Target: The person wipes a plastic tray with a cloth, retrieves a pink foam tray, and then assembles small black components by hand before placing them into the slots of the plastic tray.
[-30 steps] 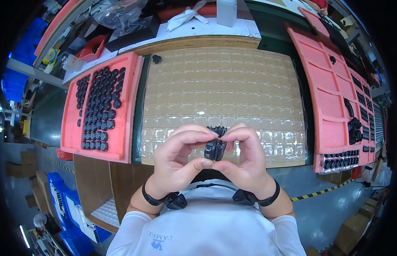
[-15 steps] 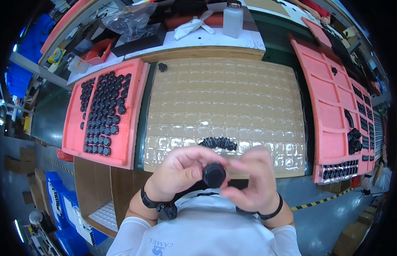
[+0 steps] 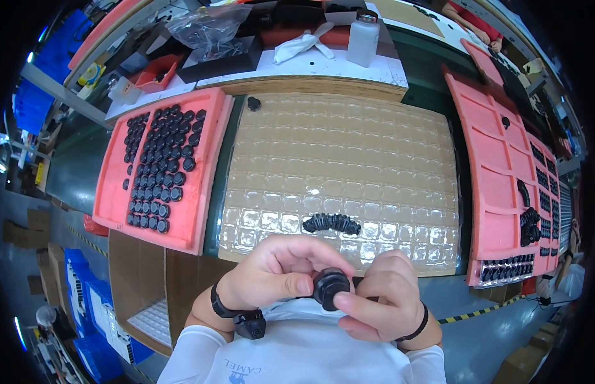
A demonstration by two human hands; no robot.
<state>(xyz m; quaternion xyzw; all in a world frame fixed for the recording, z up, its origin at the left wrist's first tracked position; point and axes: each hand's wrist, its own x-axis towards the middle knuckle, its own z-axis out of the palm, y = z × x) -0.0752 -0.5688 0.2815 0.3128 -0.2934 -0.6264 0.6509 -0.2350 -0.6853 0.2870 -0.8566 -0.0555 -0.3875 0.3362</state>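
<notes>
Black cap [image 3: 330,288] between fingers [image 3: 308,282] (both hands).

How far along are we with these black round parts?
Done: one short row of black parts lies on the clear blister tray. In hand: both hands, left hand and right hand, grip one black round part. Left: many parts fill the pink foam tray.
</notes>
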